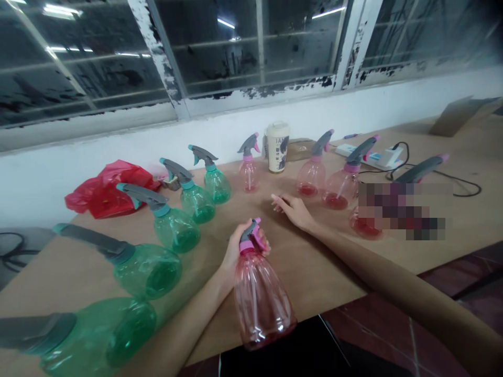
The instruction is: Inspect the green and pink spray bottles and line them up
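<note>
Gripping the pink bottle (pixel 261 298) by its neck, our left hand (pixel 239 246) had its fingers wrapped just under the grey sprayer (pixel 248 233). We judged that this hold steadied the light, nearly empty body from the top. The bottle was at the near edge of the table (pixel 314 272), close to our body. Whether its base sat on the wood or hung just off it we could not tell.

Our right hand (pixel 293 209) held nothing. It lay palm down on the table a little beyond the bottle, fingers stretched out and pointing toward the wall, probably just resting there.

The others seemed sorted by colour — green bottles (pixel 175 228) in a curving row on our left with their heads pointing left, and pink bottles (pixel 312 178) in a row on our right, each apart from its neighbour. A cup (pixel 277 149) stood at the back between the two rows, near the wall. A red bag (pixel 106 191) lay behind the green row, and a power strip (pixel 377 154) sat behind the pink one.
</note>
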`<state>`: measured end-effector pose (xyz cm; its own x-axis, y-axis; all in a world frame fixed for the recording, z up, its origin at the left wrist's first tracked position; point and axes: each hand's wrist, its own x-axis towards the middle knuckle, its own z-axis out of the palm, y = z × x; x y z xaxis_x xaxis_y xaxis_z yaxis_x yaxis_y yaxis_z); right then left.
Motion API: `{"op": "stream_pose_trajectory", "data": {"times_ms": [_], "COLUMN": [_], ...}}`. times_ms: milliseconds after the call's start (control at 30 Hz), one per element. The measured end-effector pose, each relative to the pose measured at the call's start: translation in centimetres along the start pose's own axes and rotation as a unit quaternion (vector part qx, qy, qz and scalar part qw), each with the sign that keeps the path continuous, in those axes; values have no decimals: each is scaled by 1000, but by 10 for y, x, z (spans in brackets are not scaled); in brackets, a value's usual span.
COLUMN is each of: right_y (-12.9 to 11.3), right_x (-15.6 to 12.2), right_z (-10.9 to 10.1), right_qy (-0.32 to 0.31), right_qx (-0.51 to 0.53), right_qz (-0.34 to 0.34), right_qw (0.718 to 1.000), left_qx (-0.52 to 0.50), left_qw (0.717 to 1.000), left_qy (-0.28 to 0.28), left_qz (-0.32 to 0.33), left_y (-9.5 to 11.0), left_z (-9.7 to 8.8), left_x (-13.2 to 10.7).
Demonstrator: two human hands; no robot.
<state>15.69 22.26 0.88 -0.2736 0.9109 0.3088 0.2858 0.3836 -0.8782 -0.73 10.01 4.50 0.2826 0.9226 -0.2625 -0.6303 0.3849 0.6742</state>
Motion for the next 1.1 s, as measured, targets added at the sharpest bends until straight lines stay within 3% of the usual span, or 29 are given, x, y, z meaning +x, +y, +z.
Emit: {"op": "stream_pose_trajectory", "data": {"times_ms": [100, 300, 500, 867, 1100], "right_y": [0, 2, 7, 6, 8], "right_x": [-1, 0, 3, 0, 0], "right_z": [0, -1, -4, -6, -6], "right_qy": [-1, 8, 12, 15, 20], "right_qx": [0, -10, -16, -32, -29], "right_qz": [-4, -11, -16, -26, -30], "right_qw": [1000, 1000, 1000, 999, 999], "left_qx": [15, 19, 9, 30, 55], "left_qw": [1000, 998, 998, 998, 998], "left_qy": [-15, 46, 54, 34, -5], "left_qz": [-5, -38, -37, -42, -3], "left_y": [-2, 1, 2, 2, -4], "left_z": [1, 0, 0, 2, 7], "left_x": [-1, 4, 3, 1, -10]}}
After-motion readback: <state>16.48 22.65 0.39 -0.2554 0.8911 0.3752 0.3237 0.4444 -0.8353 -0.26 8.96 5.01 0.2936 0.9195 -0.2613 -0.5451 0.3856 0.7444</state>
